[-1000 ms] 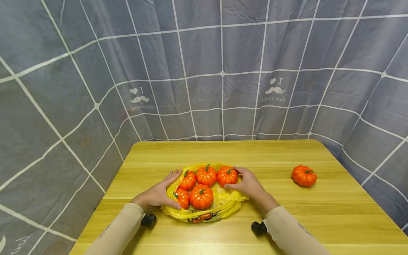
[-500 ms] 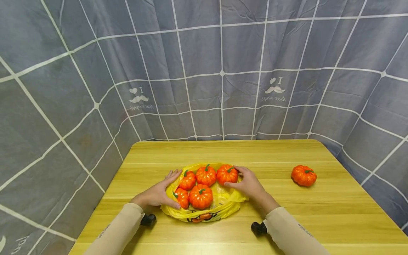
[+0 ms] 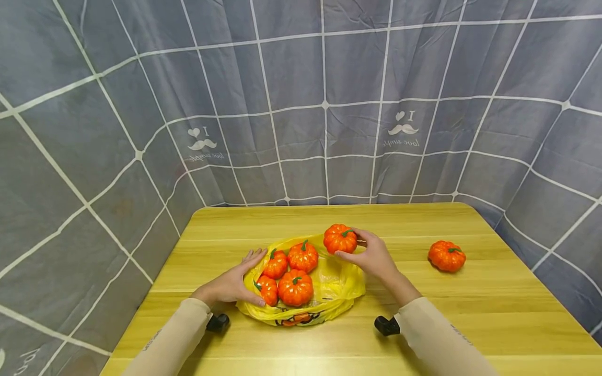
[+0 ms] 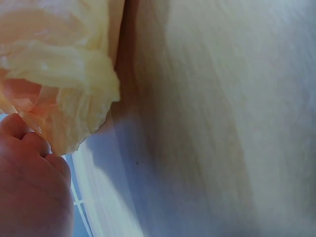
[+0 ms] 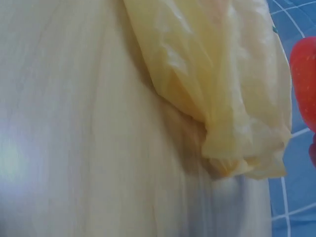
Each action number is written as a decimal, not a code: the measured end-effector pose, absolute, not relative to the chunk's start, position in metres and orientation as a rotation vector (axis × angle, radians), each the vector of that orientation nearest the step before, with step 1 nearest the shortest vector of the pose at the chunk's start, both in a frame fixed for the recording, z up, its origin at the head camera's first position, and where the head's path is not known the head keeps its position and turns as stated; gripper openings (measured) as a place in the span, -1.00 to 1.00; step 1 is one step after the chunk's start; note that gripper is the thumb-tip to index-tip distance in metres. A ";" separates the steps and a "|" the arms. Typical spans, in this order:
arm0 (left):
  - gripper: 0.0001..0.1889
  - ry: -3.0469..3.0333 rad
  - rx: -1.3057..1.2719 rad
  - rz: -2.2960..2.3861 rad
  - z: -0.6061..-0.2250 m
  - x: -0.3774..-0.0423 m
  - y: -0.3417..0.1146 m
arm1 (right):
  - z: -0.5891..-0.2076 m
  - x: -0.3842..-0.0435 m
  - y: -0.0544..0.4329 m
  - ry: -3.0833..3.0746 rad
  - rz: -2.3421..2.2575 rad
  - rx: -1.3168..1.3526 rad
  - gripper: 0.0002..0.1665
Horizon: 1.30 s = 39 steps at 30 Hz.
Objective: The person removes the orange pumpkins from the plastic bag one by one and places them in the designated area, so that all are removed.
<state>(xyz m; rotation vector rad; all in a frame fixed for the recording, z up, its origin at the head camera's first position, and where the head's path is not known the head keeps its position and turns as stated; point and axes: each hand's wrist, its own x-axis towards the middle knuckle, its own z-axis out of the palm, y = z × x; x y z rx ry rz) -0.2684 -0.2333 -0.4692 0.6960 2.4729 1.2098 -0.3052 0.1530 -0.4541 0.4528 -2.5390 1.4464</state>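
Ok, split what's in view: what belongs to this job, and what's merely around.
Part of the job:
left hand, touching the yellow bag
right hand, holding a pumpkin
four pumpkins inside the bag
probably the lone pumpkin on the table

Merely around:
gray curtain
black cuff pieces

A wood-grain table (image 3: 400,224) with rounded far corners is bearing: one open yellow plastic bag (image 3: 336,284), centrally; one green-stemmed orange pumpkin (image 3: 444,257), right side.
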 end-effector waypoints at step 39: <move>0.32 2.453 0.652 1.221 -0.469 -0.267 -0.234 | -0.461 -0.283 0.271 -2.714 1.089 0.036 0.10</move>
